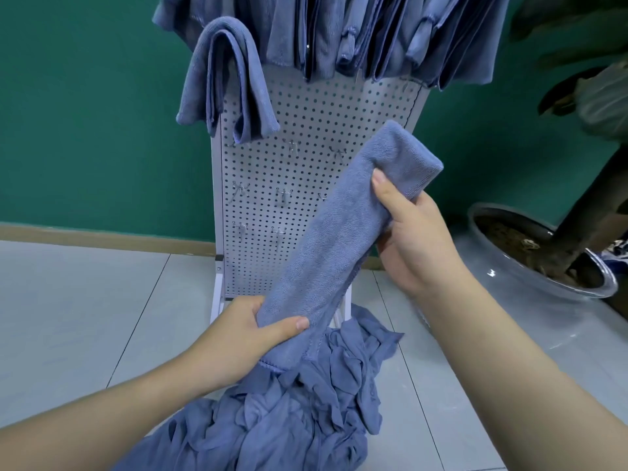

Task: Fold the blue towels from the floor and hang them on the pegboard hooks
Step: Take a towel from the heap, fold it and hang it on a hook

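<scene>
green wall; folded towel slants up-right.

Lighting evenly and brightly, casting only faint shadows; glinting off the glass bowl; bending straight lines at the edges; blurring slightly throughout.

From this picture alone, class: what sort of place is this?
Probably an indoor room set up for towel hanging practice: a freestanding pegboard against a green wall, tiled floor, and a potted plant.
</scene>
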### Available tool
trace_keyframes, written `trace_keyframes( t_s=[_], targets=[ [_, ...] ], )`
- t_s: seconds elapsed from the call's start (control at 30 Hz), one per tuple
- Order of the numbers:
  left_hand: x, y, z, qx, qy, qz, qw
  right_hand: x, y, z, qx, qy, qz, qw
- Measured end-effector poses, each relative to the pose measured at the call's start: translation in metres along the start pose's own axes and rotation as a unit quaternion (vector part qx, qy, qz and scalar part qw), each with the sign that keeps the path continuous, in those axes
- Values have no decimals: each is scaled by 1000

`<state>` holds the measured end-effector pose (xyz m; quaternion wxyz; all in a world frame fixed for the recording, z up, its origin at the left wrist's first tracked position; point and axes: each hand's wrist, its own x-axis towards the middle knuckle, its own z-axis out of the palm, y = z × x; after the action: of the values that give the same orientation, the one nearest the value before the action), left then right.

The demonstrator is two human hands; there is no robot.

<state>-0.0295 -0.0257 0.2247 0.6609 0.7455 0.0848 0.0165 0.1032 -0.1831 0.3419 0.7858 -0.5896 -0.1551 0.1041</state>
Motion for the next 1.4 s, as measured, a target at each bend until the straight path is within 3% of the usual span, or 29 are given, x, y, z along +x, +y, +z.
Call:
trace_keyframes(
  t_s=[0.2, 0.37, 0.57, 0.87, 1.0, 1.17, 1.27, 1.4],
  targets=[
    [-4, -5, 3, 4, 20, 24, 999, 7, -8, -14, 52, 57, -1, 997],
    [0, -5, -5, 92, -23, 43, 995, 4, -6, -19, 45, 45, 31, 998],
    [19, 19, -11, 48, -25, 99, 994, -6, 9, -5, 34, 0, 64, 997],
    [23, 36, -18, -74, -41, 42, 996, -6, 25, 3, 21, -32, 80, 996],
    [18, 39, -31, -64, -41, 19, 997, 1, 28, -10, -52, -14, 79, 995],
    [10, 48, -50, -91, -50, 24, 994, -2, 36, -16, -226, 93, 11, 970],
    [5, 53, -60, -111, -56, 32, 992, -22, 44, -7, -342, 9, -85, 936],
    [0, 62, -65, -132, -55, 47, 989, -41, 53, 0, -472, -123, -170, 856]
  ],
)
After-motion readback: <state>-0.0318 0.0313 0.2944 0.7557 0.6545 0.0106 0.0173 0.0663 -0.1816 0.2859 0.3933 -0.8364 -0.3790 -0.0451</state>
